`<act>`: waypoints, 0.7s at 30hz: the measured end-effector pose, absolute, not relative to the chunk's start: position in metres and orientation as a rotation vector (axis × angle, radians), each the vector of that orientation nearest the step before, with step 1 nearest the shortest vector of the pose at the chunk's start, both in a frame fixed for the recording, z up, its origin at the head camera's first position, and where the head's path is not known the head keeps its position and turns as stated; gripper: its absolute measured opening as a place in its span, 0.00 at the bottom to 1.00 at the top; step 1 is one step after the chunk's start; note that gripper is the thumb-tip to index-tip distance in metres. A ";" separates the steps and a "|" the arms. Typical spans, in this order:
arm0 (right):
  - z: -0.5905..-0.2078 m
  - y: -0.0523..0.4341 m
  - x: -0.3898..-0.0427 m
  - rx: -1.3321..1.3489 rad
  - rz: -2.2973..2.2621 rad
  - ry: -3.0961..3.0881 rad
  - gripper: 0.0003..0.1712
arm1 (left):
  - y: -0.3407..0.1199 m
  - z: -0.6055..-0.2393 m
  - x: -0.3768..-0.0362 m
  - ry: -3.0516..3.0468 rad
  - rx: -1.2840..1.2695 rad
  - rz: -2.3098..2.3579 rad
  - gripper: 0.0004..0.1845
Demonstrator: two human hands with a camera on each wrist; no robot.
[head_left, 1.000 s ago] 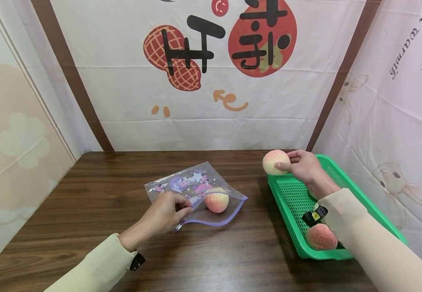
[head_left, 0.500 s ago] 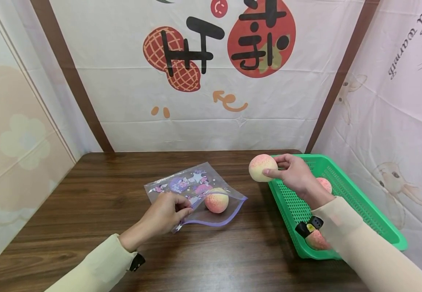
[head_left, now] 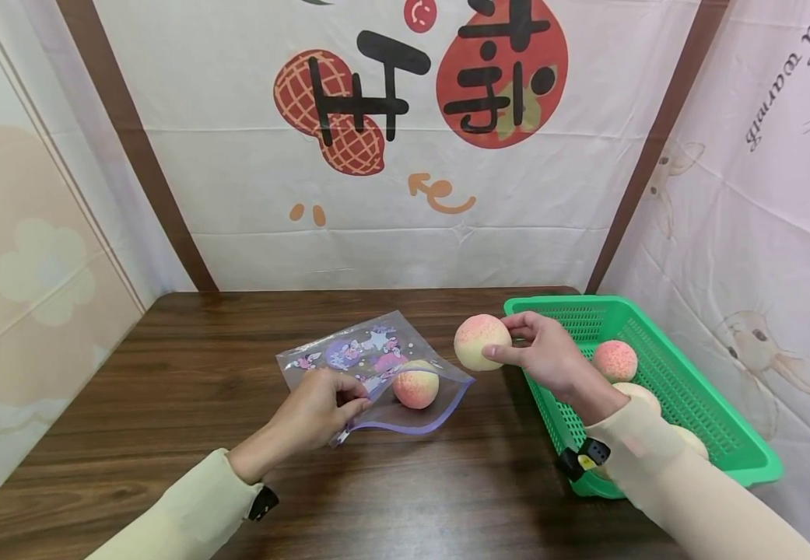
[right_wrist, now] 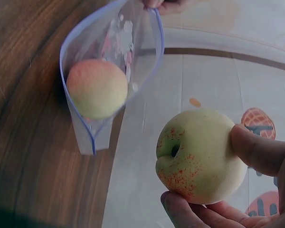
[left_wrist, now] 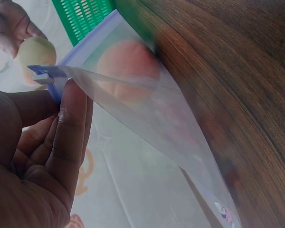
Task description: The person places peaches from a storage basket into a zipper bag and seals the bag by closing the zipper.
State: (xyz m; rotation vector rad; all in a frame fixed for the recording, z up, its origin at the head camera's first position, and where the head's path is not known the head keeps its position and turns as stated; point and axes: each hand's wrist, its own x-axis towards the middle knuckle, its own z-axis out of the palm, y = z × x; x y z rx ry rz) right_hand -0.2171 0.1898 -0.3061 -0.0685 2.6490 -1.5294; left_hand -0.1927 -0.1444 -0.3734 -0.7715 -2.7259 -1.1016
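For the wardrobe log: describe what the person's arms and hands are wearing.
Both arms wear long cream sleeves down to the wrist. A small black device sits at the left cuff; at the right cuff, a black one with a yellow mark. The hands are bare: no gloves, no rings visible.

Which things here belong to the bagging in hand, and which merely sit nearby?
In use: left hand pinching the zip bag open; peach inside it; right hand holding a peach.

Nearby: green basket; its peaches; table.
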 end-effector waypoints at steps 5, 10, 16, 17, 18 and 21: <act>-0.311 0.182 -0.212 -0.098 -1.550 2.638 0.34 | -0.144 -0.373 -0.193 -2.723 -0.777 -1.100 0.10; -0.314 0.177 -0.207 -0.137 -1.546 2.620 0.33 | -0.144 -0.373 -0.193 -2.726 -0.775 -1.094 0.10; -0.320 0.170 -0.201 -0.184 -1.576 2.573 0.32 | -0.144 -0.372 -0.193 -2.728 -0.769 -1.088 0.10; -0.321 0.169 -0.200 -0.185 -1.588 2.560 0.32 | -0.144 -0.372 -0.193 -2.728 -0.769 -1.087 0.09; -0.321 0.167 -0.199 -0.179 -1.598 2.547 0.31 | -0.144 -0.372 -0.193 -2.729 -0.768 -1.087 0.09; -0.325 0.164 -0.196 -0.198 -1.612 2.525 0.30 | -0.144 -0.372 -0.193 -2.731 -0.766 -1.086 0.09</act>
